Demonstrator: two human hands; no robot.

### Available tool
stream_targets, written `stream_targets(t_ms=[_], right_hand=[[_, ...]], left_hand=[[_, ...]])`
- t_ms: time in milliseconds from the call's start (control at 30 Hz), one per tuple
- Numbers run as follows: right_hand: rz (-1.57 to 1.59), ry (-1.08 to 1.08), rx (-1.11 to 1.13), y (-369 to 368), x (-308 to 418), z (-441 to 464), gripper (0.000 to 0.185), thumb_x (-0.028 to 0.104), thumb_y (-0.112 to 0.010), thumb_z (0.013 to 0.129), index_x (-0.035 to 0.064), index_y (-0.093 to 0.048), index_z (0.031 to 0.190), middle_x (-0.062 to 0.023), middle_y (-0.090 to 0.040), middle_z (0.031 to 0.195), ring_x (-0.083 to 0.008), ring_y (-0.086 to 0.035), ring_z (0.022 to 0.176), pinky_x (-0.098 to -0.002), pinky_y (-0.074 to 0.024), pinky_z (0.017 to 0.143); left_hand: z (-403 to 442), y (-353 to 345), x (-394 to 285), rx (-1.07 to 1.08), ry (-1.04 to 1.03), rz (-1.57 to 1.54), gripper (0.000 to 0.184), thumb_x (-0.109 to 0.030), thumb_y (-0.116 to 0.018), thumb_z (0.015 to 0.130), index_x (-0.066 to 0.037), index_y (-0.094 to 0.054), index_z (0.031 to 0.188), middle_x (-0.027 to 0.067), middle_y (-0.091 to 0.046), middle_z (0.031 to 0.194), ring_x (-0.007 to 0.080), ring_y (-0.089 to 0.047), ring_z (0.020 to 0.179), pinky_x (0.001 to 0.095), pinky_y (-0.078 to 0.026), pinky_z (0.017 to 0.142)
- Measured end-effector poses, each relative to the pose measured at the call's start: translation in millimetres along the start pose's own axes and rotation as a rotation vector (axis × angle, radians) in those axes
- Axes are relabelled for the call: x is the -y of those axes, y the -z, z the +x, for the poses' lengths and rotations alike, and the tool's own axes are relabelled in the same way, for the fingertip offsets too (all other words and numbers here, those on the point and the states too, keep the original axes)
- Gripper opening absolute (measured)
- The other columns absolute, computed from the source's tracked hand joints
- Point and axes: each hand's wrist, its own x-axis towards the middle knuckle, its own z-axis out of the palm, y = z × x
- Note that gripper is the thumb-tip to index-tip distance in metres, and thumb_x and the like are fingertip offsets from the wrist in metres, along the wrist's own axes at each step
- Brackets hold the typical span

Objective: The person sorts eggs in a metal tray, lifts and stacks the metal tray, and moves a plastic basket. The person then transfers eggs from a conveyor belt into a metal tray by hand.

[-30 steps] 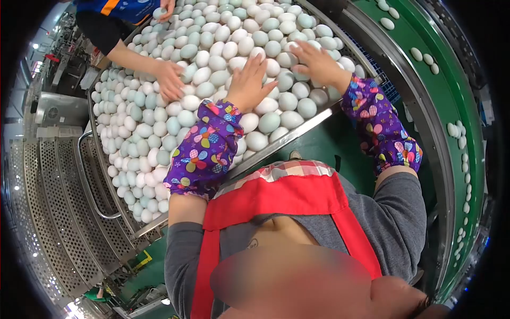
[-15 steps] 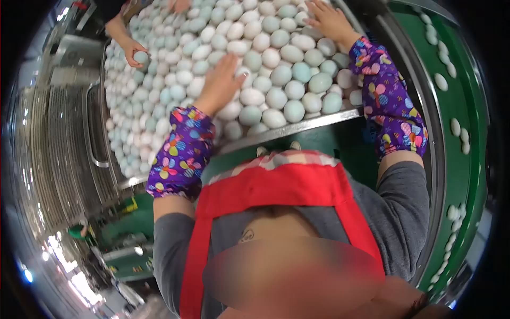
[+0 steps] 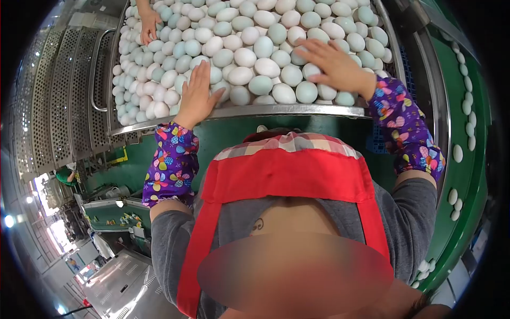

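White and pale blue-green eggs (image 3: 240, 75) cover the metal-rimmed tray (image 3: 249, 110) in front of me. My left hand (image 3: 196, 98) lies on the eggs near the tray's front rim, fingers stretched out and thumb apart. Over the eggs at the right of the tray, my right hand (image 3: 340, 66) is spread flat, its fingers pointing left. Neither hand grips an egg; the eggs right under the palms are hidden. Purple patterned sleeves cover both my forearms.
Another person's hand (image 3: 150, 25) touches eggs at the tray's far left. To the right runs a green conveyor (image 3: 465, 175) carrying a line of eggs. Perforated metal panels (image 3: 64, 95) stand on the left, and a blue crate (image 3: 377, 139) sits below the tray's right corner.
My view has shifted. My right hand has moved left and nearer over the eggs; my left hand has drawn back towards the front rim. The other person's hand no longer shows a held egg.
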Motion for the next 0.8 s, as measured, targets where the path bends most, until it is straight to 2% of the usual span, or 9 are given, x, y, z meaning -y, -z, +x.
stream_targets(t_ms=[233,367,433,500,633,800], right_hand=[[-0.096,0.041,0.058,10,23,-6,0.053,0.027,-0.055,0.09,0.0183,-0.038,0.14,-0.0047,-0.032,0.149,-0.0246,-0.031,0.136,-0.0522,-0.0292,0.106],[-0.027,0.006,0.208,26,41,-21,0.055,0.034,-0.054,0.09,0.0161,-0.038,0.14,-0.0062,-0.03,0.149,-0.0259,-0.032,0.136,-0.056,-0.0264,0.107],[-0.007,0.001,0.206,23,43,-25,0.057,0.036,-0.054,0.09,0.0164,-0.036,0.141,-0.0063,-0.029,0.15,-0.026,-0.031,0.137,-0.0568,-0.0259,0.107],[0.041,-0.058,0.257,24,44,-18,0.06,0.038,-0.053,0.09,0.0172,-0.033,0.143,-0.0068,-0.026,0.152,-0.0262,-0.029,0.137,-0.0573,-0.0255,0.107],[0.001,0.017,0.041,18,57,30,0.056,0.035,-0.052,0.092,0.0157,-0.035,0.141,-0.0078,-0.028,0.15,-0.027,-0.033,0.135,-0.0568,-0.0265,0.106],[0.042,0.065,0.176,7,62,14,0.057,0.036,-0.054,0.09,0.0156,-0.037,0.14,-0.0076,-0.027,0.151,-0.0273,-0.035,0.133,-0.0561,-0.0286,0.105]], left_hand=[[3,0,-2,0.003,0.064,-0.009,0.077,-0.039,-0.058,0.088,-0.005,-0.021,0.146,0.0141,-0.022,0.152,0.0303,-0.02,0.141,0.0605,-0.022,0.106],[-6,-8,3,-0.028,0.038,0.014,0.077,-0.044,-0.056,0.088,-0.005,-0.023,0.145,0.014,-0.024,0.152,0.0295,-0.023,0.14,0.0619,-0.025,0.104],[-12,-13,7,-0.072,-0.013,0.03,0.077,-0.048,-0.054,0.088,-0.005,-0.025,0.145,0.0151,-0.025,0.151,0.0308,-0.028,0.137,0.0627,-0.028,0.101],[-15,-17,8,-0.075,0.006,0.023,0.076,-0.049,-0.05,0.09,-0.006,-0.023,0.146,0.0153,-0.023,0.152,0.0318,-0.026,0.138,0.0628,-0.027,0.102],[1,-17,-1,-0.165,-0.01,0.062,0.075,-0.05,-0.048,0.091,-0.006,-0.022,0.146,0.016,-0.021,0.152,0.0326,-0.023,0.139,0.0626,-0.024,0.104],[8,-12,-3,-0.112,-0.015,0.058,0.074,-0.048,-0.05,0.091,-0.005,-0.024,0.145,0.0146,-0.021,0.152,0.0313,-0.022,0.14,0.0618,-0.022,0.105]])
